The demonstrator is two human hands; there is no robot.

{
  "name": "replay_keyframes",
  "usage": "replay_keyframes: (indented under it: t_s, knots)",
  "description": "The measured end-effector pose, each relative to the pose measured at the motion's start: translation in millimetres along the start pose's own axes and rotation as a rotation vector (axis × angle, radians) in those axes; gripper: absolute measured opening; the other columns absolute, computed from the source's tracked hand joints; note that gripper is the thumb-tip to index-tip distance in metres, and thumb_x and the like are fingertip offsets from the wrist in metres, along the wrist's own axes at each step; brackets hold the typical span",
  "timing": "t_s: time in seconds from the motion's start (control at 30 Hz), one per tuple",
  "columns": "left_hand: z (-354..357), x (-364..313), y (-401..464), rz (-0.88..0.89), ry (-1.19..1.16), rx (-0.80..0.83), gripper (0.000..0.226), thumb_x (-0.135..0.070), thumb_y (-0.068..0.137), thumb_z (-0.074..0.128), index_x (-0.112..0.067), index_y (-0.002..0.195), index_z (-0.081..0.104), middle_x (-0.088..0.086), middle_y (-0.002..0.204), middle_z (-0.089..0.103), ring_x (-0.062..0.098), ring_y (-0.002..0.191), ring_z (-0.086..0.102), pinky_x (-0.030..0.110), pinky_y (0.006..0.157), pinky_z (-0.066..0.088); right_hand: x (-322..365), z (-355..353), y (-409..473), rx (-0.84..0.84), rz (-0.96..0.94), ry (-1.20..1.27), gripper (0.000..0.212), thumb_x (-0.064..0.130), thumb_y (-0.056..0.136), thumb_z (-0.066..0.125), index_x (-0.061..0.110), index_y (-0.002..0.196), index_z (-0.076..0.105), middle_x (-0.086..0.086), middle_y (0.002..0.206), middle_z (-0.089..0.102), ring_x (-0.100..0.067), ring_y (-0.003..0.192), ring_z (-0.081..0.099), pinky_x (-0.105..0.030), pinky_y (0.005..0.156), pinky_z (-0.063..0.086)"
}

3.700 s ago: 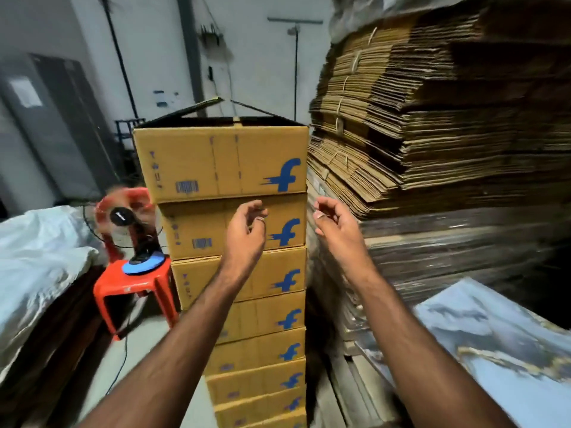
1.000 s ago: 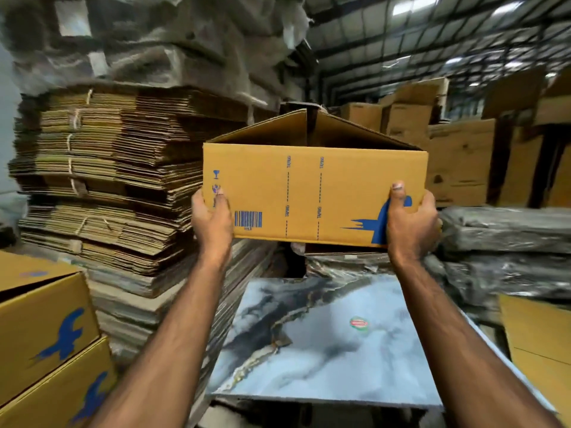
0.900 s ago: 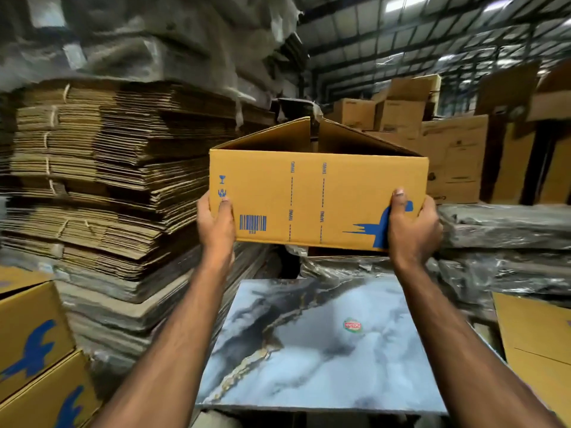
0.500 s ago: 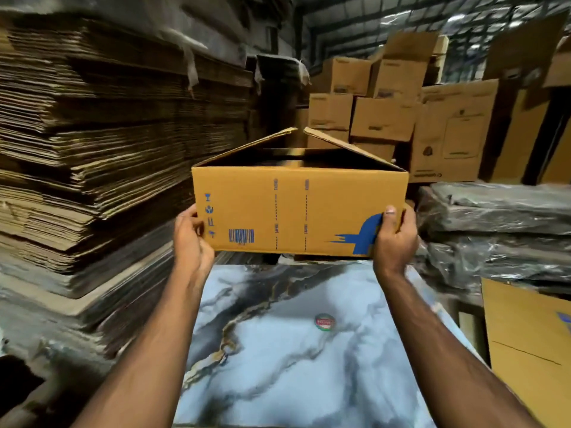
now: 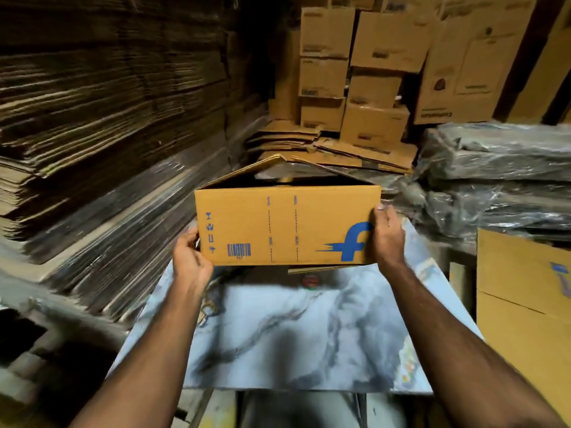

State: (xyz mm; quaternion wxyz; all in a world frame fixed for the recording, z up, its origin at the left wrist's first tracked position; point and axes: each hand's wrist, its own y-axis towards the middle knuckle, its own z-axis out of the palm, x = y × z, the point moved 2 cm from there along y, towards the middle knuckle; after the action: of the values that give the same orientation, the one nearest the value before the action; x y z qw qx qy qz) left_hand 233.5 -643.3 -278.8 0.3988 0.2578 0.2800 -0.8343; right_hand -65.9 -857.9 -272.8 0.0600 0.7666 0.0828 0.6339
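Observation:
I hold a yellow cardboard box with a blue logo and barcode on its near face, top flaps raised. My left hand grips its lower left corner, fingers curled round the side. My right hand grips the right edge, thumb over the near face. The box hangs just above the far part of a marble-patterned tabletop, with a bottom flap drooping under it.
Tall stacks of flattened cardboard rise on the left. Plastic-wrapped bundles lie on the right, with a yellow flat carton in front of them. Brown boxes are piled at the back.
I took the box off the stack of yellow boxes, turned right with it and lowered it toward the marble tabletop. Both hands keep their grip.

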Motion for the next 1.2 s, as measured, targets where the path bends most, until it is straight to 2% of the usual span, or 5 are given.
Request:
replay_keyframes:
  t_s: [0.4,0.53,0.7,0.83,1.2]
  knots:
    - [-62,15,3,-0.294,0.7,0.15,0.027,-0.044,0.1,0.044,-0.025,0.101,0.063,-0.01,0.087,0.069,0.01,0.083,0.058,0.032,0.072,0.043,-68,9,-49,0.148,0.394,-0.089,0.095,0.105,0.056,0.021,0.035,0.109,0.057,-0.008,0.129,0.059,-0.031,0.117,0.056,-0.057,0.102,0.045]
    - [-81,18,-2,-0.359,0.949,0.261,0.019,-0.034,0.104,0.042,-0.025,0.114,0.055,-0.002,0.097,0.061,0.011,0.081,0.058,0.03,0.07,0.046,-71,10,-81,0.103,0.431,-0.108,0.059,0.08,0.086,0.027,0.031,0.111,0.05,-0.01,0.132,0.053,-0.033,0.121,0.051,-0.056,0.103,0.043]
    - [-87,18,10,-0.131,1.032,0.162,0.013,-0.024,0.098,0.049,-0.017,0.093,0.059,0.01,0.072,0.053,0.012,0.044,0.049,0.019,0.042,0.036,-71,5,-108,0.027,0.38,-0.158,0.046,0.058,0.102,0.029,0.022,0.114,0.056,-0.01,0.122,0.058,-0.032,0.117,0.054,-0.042,0.101,0.042]
    - [-73,20,21,0.292,1.286,0.279,0.044,-0.036,0.082,0.048,-0.012,0.115,0.065,0.011,0.115,0.066,0.029,0.106,0.06,0.041,0.093,0.049,-74,4,-130,-0.036,0.366,-0.075,0.049,0.071,0.091,0.033,0.035,0.107,0.061,-0.006,0.125,0.06,-0.027,0.119,0.055,-0.05,0.107,0.041]
    - [40,77,-30,0.97,1.765,0.916,0.078,-0.063,0.087,0.045,-0.025,0.153,0.027,0.016,0.159,0.02,0.033,0.15,0.002,0.056,0.118,-0.002,-105,-13,-135,-0.08,0.701,0.222,0.071,0.063,0.101,0.015,0.011,0.139,0.047,-0.012,0.132,0.055,-0.031,0.124,0.053,-0.049,0.106,0.041]
